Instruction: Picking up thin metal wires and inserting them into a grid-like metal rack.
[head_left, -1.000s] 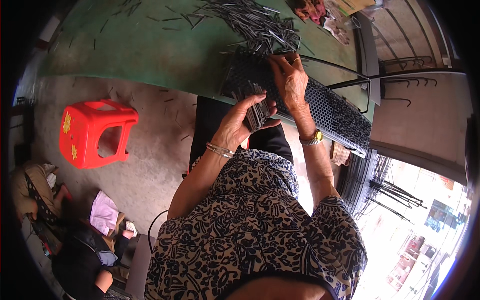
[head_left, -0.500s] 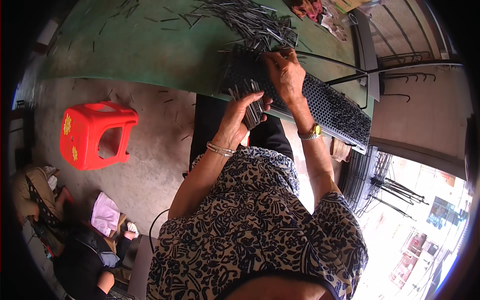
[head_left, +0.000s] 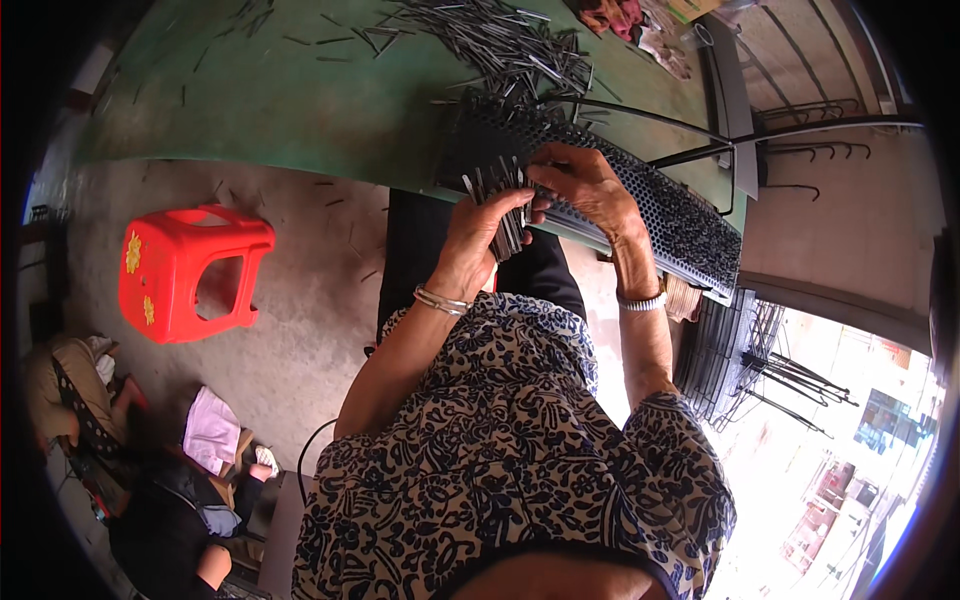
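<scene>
My left hand (head_left: 478,225) is closed round a bundle of thin dark metal strips (head_left: 508,232), whose ends fan out above the thumb. Close beside the bundle, my right hand (head_left: 592,190) has its thumb and fingers pinched together at the strips' upper ends; whether a strip is between them is too small to make out. Both hands are over the near edge of a black perforated tray (head_left: 640,210). Many of the tray's holes at its right end are filled with small dark pieces. Beyond the tray lies a loose pile of similar strips (head_left: 510,50).
The green table (head_left: 300,110) carries scattered strips and, at the far right, a crumpled cloth (head_left: 612,15). Black metal rods (head_left: 690,155) cross the tray's right side. A red plastic stool (head_left: 190,272) stands at left. Two people sit at the lower left; wire racks (head_left: 725,350) hang at right.
My right hand has come back from the strip pile, toward me, to the bundle in my left hand. The left hand has barely moved.
</scene>
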